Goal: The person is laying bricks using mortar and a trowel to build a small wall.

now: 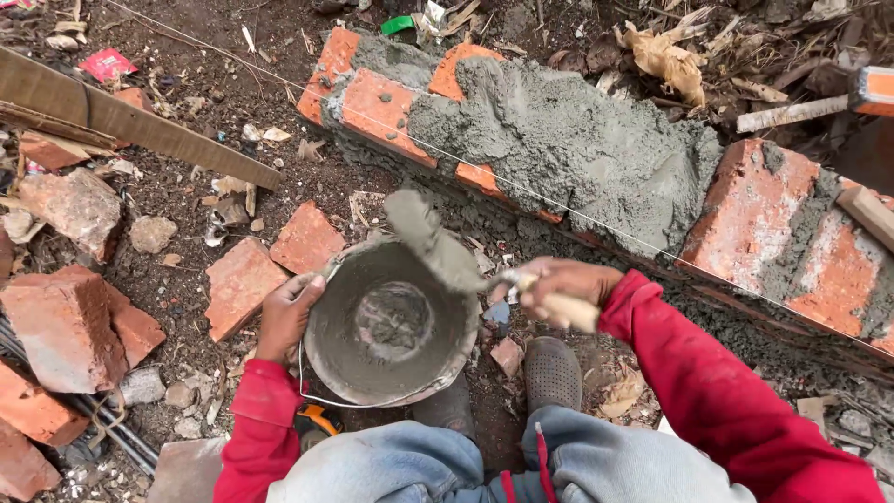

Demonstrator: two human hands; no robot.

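Note:
My left hand (287, 315) grips the rim of a grey mortar-caked bucket (335, 363) held tilted in front of my knees. A little wet mortar (395, 319) lies at its bottom. My right hand (555, 287) holds the pale wooden handle of a trowel (434, 242), whose mortar-coated blade points up and left over the bucket's far rim. Just beyond runs a low brick wall (759, 219) with a thick bed of fresh grey mortar (568, 149) spread on top. A taut string line (372, 121) stretches along the wall.
Broken red bricks (244, 284) and stones litter the dirt on the left. A wooden plank (121, 119) lies at upper left. Dry leaves and rubbish sit behind the wall. My grey shoe (551, 373) rests on the ground below the wall.

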